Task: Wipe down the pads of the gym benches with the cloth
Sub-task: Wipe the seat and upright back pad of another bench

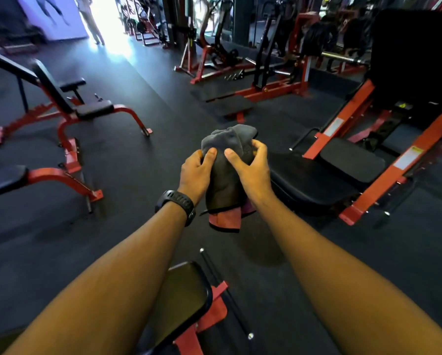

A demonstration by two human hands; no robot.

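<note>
Centre of the frame: a person's left hand [195, 172] and right hand [250, 167] hold a bunched grey cloth [225, 185] in the air above the dark floor [138, 162], fingers [211, 155] curled round it. A black bench pad [181, 298] lies at lower centre, between the forearms.

The cloth [227, 160] is soft, matt grey fabric with a pink-red underside. The nearest bench pad [186, 293] is smooth black upholstery with a slight sheen, on a red-painted metal frame [214, 311]. The floor [125, 175] is dark, matt and finely grained. The wristwatch [177, 201] strap looks matt black.
</note>
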